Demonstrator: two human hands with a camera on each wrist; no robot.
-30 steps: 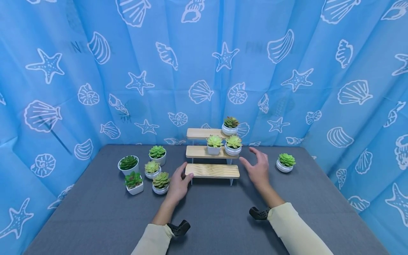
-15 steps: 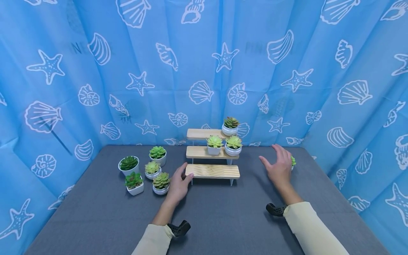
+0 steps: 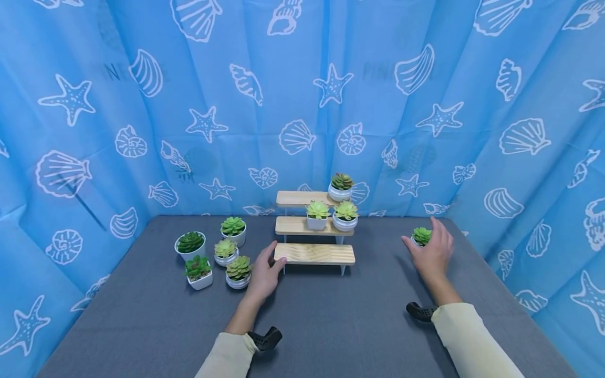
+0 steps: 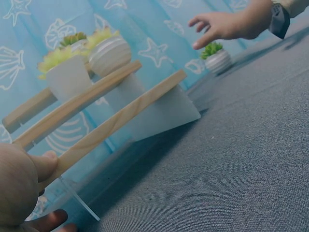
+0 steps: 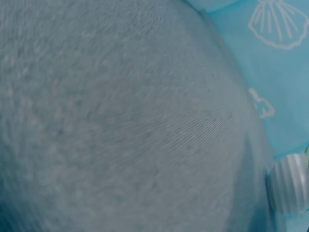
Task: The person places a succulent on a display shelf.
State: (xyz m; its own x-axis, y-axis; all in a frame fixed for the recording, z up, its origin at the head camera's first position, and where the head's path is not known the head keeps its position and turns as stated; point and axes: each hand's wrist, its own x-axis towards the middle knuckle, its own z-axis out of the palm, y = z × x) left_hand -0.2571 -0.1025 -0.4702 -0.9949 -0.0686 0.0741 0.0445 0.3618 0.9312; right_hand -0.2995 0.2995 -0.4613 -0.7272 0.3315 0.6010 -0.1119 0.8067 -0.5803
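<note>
A three-step wooden display stand (image 3: 314, 254) with clear legs stands at the back middle. My left hand (image 3: 264, 275) grips the left end of its lowest step; in the left wrist view the thumb (image 4: 47, 163) lies along the board's front and other fingers show below. On the right, my right hand (image 3: 435, 252) hovers with fingers spread beside and above a bright green potted succulent (image 3: 421, 235), partly hiding its white pot. The left wrist view shows this ribbed pot (image 4: 218, 63) resting on the table under the hand. In the right wrist view only the pot's side (image 5: 288, 184) appears at the edge.
A reddish-green succulent (image 3: 341, 182) sits on the top step, and two pale green ones (image 3: 317, 210) stand on the middle step. Several potted succulents (image 3: 198, 269) cluster left of my left hand. A blue shell-print curtain (image 3: 302, 105) hangs behind the grey-covered table (image 3: 331, 325).
My right hand has moved right, from beside the stand to the lone green succulent. My left hand has stayed at the lowest step.
</note>
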